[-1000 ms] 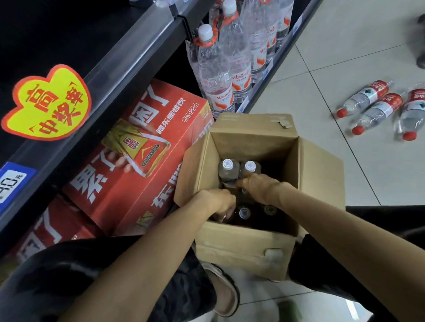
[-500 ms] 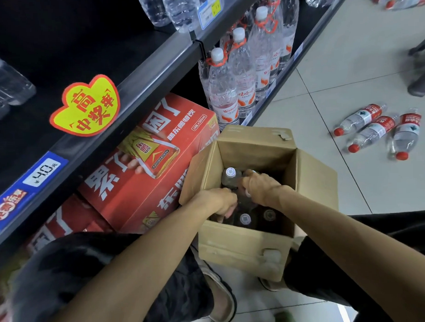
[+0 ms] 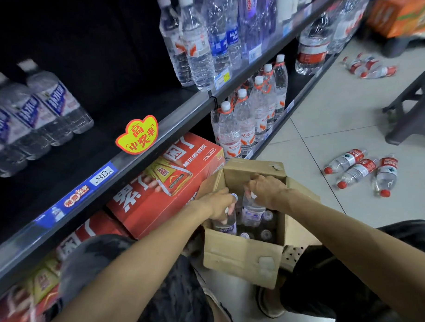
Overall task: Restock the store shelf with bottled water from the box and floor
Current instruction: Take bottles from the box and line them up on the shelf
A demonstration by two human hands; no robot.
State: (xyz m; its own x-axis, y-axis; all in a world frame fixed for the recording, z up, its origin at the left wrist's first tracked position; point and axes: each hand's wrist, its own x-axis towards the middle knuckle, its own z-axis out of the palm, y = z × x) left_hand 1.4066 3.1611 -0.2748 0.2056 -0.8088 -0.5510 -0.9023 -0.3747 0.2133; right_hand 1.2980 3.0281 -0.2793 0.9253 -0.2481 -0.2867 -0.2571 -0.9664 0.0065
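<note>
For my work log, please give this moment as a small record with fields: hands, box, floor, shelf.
left hand: grips bottle necks in the cardboard box
right hand: grips a purple-label bottle, partly raised
box: open, more bottles inside
floor: three red-cap bottles lying right of box
shelf: partly stocked

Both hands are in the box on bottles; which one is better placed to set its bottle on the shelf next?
Left. The left hand grips a bottle on the box's shelf side, nearest the shelf. The right hand would have to cross over.
</note>
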